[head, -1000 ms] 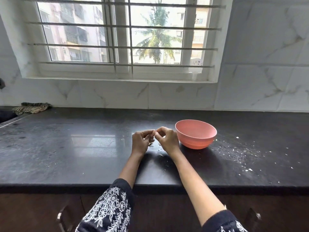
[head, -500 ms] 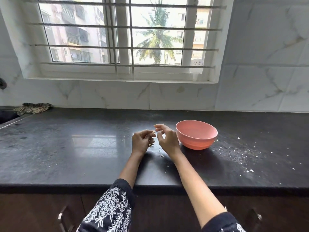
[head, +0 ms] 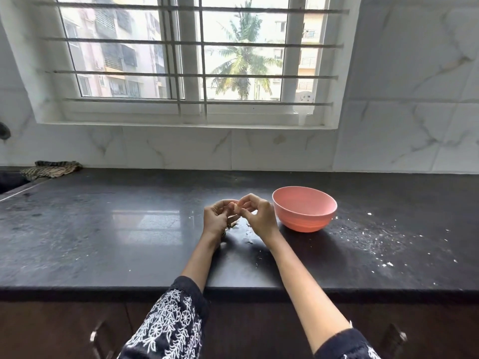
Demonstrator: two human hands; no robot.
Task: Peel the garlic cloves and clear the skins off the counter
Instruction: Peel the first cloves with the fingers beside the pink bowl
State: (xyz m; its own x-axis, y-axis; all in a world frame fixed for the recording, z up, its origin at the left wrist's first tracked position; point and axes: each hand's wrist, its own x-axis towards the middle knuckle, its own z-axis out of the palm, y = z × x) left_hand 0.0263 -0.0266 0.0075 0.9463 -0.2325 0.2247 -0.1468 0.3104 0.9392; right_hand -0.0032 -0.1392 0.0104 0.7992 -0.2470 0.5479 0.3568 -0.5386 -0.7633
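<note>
Half a second ago the right hand [head: 261, 216] had lifted away from the left with its fingers spread; now it has come back in, so both hands meet again over the dark surface [head: 129, 229], just left of the pink bowl [head: 304, 209]. The surface runs the full width below the barred window [head: 194, 58], with a striped cloth [head: 51, 171] at its far left corner and a scatter of white skin flakes [head: 373, 237] spread to the right of the bowl, well apart from the hands. The bowl stands upright close beside the right hand; its contents cannot be seen from this angle. The left hand [head: 216, 218] has its fingers curled in a grip clamped on the garlic clove [head: 235, 208], a small pale thing that shows only as a sliver between the two hands. The right hand's thumb and forefinger are pinched together on that clove, or on skin at its tip; which of the two cannot be told. A few loose scraps [head: 233, 224] lie on the surface just under the hands. By my reading the peeling step is in hand and the clearing has not begun, since flakes still litter the surface. The next move likely calls for a firm hold by the left hand while the right pulls skin away, then dropping the bare clove in the bowl.
</note>
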